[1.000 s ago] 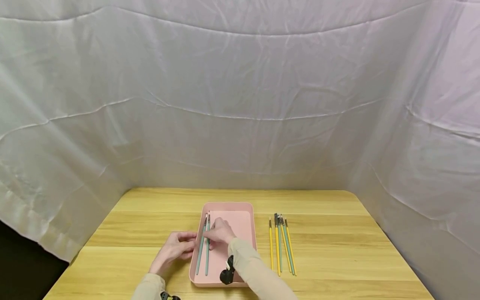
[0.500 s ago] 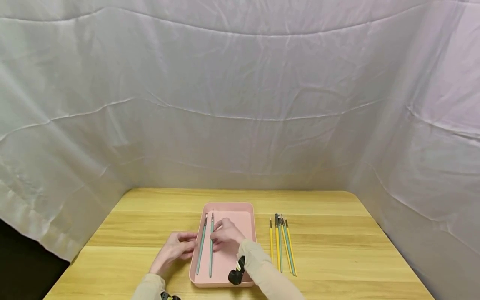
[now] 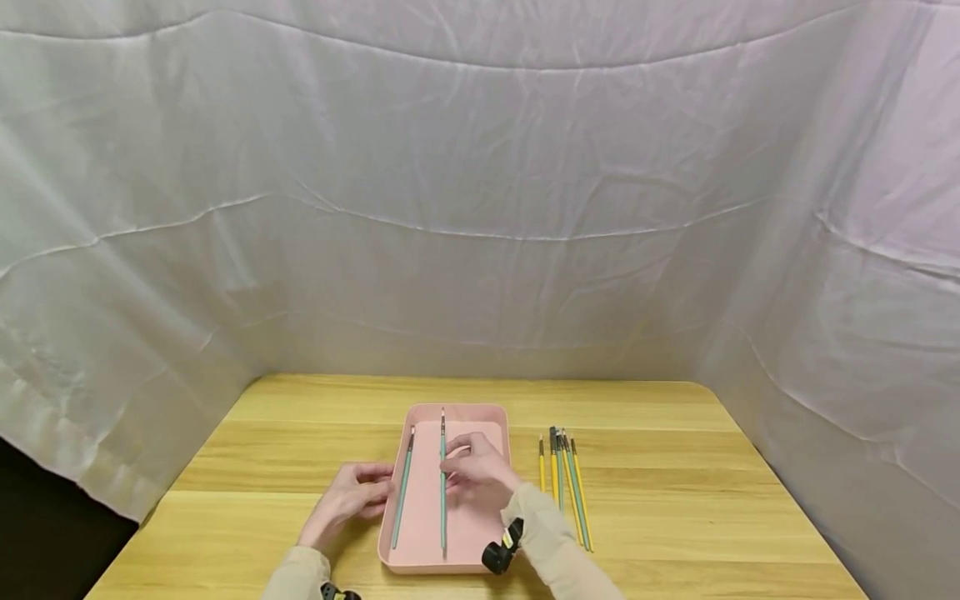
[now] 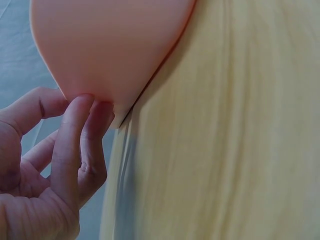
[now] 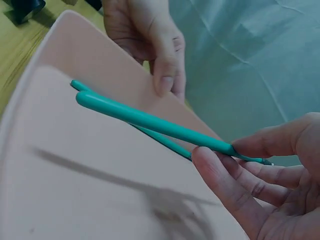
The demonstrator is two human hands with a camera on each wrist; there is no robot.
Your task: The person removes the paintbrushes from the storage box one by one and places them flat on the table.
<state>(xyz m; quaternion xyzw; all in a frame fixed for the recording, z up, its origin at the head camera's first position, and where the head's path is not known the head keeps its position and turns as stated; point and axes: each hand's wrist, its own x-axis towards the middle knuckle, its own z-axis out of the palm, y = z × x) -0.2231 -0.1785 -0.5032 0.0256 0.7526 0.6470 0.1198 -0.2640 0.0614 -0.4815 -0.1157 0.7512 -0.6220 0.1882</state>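
Note:
My right hand point(image 3: 480, 465) pinches a teal-handled paintbrush point(image 3: 443, 508) between thumb and fingers, its bristles pointing away. In the right wrist view the held paintbrush point(image 5: 150, 120) is raised over the tray floor and casts a shadow there. A second teal paintbrush point(image 3: 402, 500) lies along the left side of the pink tray point(image 3: 480, 550). With its fingers lightly bent, my left hand point(image 3: 352, 496) touches the tray's left wall from outside. The left wrist view shows those fingertips point(image 4: 85, 100) against the pink wall.
Right of the tray, several paintbrushes point(image 3: 573, 492) with yellow and teal handles lie side by side on the wooden table point(image 3: 675, 500). A grey curtain point(image 3: 480, 292) hangs behind the table and along both sides.
The right hand has lifted one teal paintbrush away from the other and carried it rightward to the middle of the tray. The left hand has stayed at the tray's left wall.

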